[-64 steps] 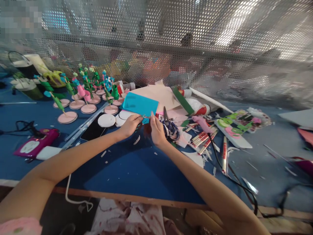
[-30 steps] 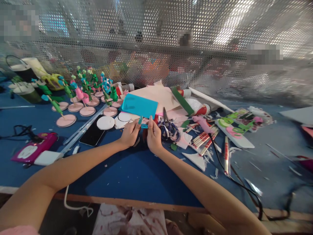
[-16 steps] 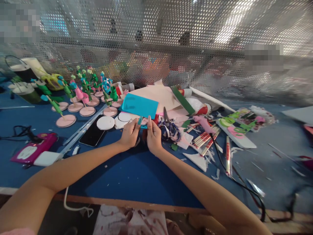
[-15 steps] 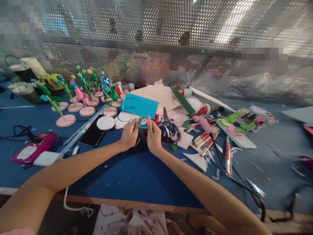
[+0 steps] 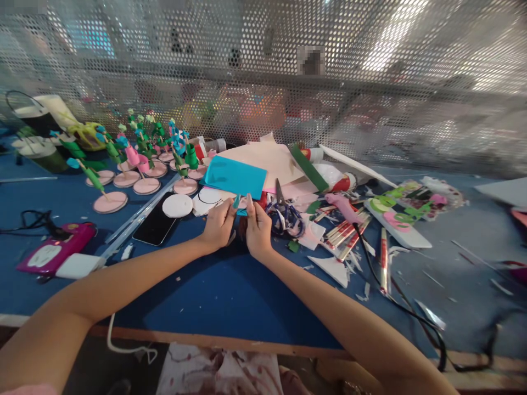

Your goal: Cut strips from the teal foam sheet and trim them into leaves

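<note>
Between them, my left hand (image 5: 219,223) and my right hand (image 5: 259,226) pinch a small blue paper piece (image 5: 242,212), thumbs on top and close together. Most of that piece is hidden by the fingers. Just beyond it lies a larger blue paper sheet (image 5: 236,176) on top of pale peach sheets (image 5: 263,153). Scissors with dark blue handles (image 5: 284,213) rest right of my right hand. Left of my left hand are white paper discs (image 5: 177,206) and a black phone (image 5: 156,225).
Several small paper flowers on round pink bases (image 5: 110,202) stand at the left. A magenta box (image 5: 61,247) with a cable sits near them. Rightward lie a pink glue gun (image 5: 342,208), red-and-white wrapped sticks (image 5: 383,263) and paper scraps. A perforated metal screen (image 5: 263,71) rises behind.
My hands stay almost in place, still pinching the small blue paper; the thumbs have come slightly closer together. Everything on the table lies as before.
</note>
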`<action>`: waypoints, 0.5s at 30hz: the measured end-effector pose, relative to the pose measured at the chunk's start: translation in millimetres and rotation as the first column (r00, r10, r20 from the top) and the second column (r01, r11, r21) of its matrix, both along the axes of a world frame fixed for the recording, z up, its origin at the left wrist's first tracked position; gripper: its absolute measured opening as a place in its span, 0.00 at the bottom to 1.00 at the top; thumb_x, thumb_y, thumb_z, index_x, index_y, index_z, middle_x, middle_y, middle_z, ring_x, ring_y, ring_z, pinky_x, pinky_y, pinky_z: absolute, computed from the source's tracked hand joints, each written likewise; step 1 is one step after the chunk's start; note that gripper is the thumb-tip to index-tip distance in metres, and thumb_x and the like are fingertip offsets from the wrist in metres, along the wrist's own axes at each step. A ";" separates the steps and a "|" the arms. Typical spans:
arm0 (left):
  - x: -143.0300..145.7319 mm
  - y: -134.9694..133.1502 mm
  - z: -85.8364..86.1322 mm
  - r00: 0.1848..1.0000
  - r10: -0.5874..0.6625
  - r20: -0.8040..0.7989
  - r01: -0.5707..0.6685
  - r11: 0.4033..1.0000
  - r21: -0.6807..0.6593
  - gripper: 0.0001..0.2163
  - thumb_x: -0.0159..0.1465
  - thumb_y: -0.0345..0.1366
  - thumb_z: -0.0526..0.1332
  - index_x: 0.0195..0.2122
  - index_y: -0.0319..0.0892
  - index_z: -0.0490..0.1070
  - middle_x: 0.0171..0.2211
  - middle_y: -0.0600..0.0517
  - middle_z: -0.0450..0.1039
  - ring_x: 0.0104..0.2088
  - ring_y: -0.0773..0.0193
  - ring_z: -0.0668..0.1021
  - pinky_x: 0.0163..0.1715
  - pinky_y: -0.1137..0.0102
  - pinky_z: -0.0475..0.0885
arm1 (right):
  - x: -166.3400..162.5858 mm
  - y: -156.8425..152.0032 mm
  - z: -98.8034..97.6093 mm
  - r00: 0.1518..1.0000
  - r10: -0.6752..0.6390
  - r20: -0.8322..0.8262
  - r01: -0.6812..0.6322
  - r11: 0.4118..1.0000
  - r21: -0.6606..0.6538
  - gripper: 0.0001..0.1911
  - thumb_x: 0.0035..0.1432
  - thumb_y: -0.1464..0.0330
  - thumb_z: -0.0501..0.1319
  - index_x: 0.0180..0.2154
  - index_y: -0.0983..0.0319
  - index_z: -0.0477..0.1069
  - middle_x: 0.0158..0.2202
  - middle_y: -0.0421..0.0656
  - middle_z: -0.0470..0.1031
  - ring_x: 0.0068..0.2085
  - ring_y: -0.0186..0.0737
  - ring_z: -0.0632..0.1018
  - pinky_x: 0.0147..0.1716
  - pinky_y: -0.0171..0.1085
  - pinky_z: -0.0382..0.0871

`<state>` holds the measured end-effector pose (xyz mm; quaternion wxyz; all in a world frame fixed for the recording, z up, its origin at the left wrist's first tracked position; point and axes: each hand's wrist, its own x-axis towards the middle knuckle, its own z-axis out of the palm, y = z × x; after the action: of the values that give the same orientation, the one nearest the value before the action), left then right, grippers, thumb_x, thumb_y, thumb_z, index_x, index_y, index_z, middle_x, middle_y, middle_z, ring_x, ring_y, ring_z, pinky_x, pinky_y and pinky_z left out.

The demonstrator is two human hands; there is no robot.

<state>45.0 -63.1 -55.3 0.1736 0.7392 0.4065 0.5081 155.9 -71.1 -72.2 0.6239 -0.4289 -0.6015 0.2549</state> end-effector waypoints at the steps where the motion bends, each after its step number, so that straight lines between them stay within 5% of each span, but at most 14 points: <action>1: 0.0 0.3 -0.5 1.000 -0.002 -0.002 0.002 1.000 0.003 0.20 0.65 0.51 0.42 0.23 0.43 0.55 0.16 0.57 0.55 0.18 0.69 0.61 0.20 0.72 0.54 | -0.1 -0.1 0.1 1.000 -0.008 0.002 0.008 1.000 -0.001 0.17 0.62 0.57 0.48 0.26 0.61 0.59 0.21 0.35 0.56 0.22 0.29 0.59 0.22 0.31 0.54; 15: 0.0 1.7 -0.4 0.990 -0.116 0.080 0.114 0.993 0.020 0.22 0.66 0.50 0.41 0.27 0.41 0.65 0.19 0.54 0.63 0.22 0.67 0.67 0.24 0.71 0.62 | 1.1 -1.5 2.7 0.998 -0.014 0.063 0.013 1.000 0.017 0.20 0.61 0.55 0.47 0.23 0.59 0.53 0.18 0.33 0.51 0.19 0.28 0.56 0.19 0.31 0.51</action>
<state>45.0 -61.4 -55.7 0.2135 0.7414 0.3520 0.5299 157.1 -72.6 -69.5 0.6098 -0.4357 -0.6201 0.2321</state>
